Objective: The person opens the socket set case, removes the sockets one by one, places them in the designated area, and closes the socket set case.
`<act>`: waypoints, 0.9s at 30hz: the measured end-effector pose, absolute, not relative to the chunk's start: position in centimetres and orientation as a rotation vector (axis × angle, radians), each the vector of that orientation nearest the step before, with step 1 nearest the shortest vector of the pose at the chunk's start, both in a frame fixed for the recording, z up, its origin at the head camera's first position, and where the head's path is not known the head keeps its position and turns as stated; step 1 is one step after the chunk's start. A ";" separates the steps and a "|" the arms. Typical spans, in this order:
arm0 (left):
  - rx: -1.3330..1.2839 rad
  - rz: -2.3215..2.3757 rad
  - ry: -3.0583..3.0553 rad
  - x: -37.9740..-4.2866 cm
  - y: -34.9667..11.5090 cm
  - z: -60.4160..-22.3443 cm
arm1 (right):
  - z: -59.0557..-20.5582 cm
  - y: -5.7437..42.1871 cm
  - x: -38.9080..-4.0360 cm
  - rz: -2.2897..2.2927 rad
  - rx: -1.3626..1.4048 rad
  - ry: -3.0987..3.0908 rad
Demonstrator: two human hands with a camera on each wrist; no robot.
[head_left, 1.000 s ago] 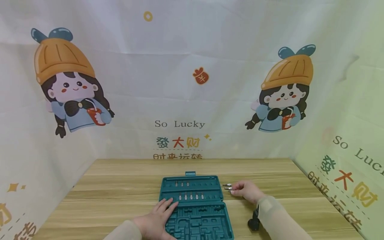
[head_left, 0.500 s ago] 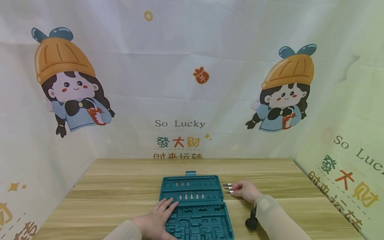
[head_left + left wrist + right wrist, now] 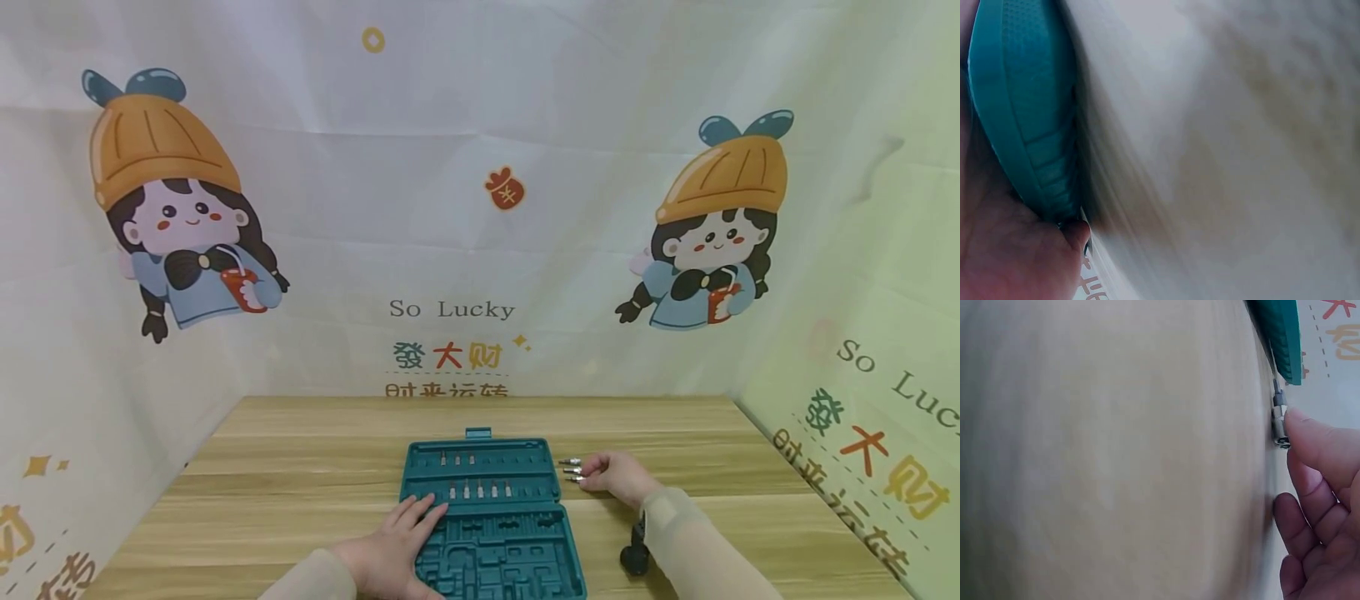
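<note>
A teal tool case (image 3: 564, 550) lies unfolded in front of me, with two rows of small metal bits standing in its far half. My left hand (image 3: 390, 550) rests spread across its left side, fingers straight. In the left wrist view that hand (image 3: 1016, 250) lies against the ribbed case side (image 3: 1035, 125). Right of the case, three bit sockets lie side by side on the table. My right hand (image 3: 617, 479) pinches the nearest bit socket (image 3: 574, 479); the right wrist view shows the thumb against this bit socket (image 3: 1279, 415), its tip toward the case.
The wooden table (image 3: 300, 442) ends at a white printed cloth (image 3: 450, 250) behind and at both sides. A black device (image 3: 634, 558) hangs below my right wrist. The case's near half (image 3: 495, 567) shows moulded recesses.
A third bit socket has come into view beside the other two, under my right fingertips. My right hand has shifted only slightly; the left hand has stayed on the case.
</note>
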State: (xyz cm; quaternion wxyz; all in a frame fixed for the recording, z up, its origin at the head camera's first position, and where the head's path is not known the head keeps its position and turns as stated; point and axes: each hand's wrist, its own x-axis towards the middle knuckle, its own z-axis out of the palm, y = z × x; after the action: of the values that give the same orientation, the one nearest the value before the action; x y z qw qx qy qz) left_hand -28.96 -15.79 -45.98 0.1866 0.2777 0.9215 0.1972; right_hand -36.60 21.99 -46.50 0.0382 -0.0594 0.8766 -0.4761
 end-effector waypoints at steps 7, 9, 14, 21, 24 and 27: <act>0.801 0.542 2.594 -28.8 -15.6 -45.6 | -44.3 21.5 -36.6 -1.444 -0.258 2.652; 0.803 0.536 2.594 -28.8 -15.5 -45.6 | -43.4 20.9 -36.8 -1.419 -0.284 2.662; 0.767 0.523 2.588 -28.7 -15.5 -45.5 | -41.4 17.8 -37.4 -1.454 -0.335 2.618; 0.751 0.505 2.584 -28.6 -15.4 -45.2 | -41.1 12.5 -38.9 -1.571 -0.356 2.536; 0.755 0.487 2.592 -28.6 -15.3 -45.2 | -41.5 10.6 -39.1 -1.622 -0.336 2.508; 0.746 0.484 2.598 -28.5 -15.3 -45.2 | -42.0 9.0 -39.2 -1.658 -0.325 2.486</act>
State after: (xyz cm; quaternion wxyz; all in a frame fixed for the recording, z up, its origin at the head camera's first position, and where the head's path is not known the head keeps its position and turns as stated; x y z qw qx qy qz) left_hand -28.53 -15.32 -45.16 0.1966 0.2665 0.9276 0.1730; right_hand -39.23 8.96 -41.99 0.0679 -0.1079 0.8252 -0.5503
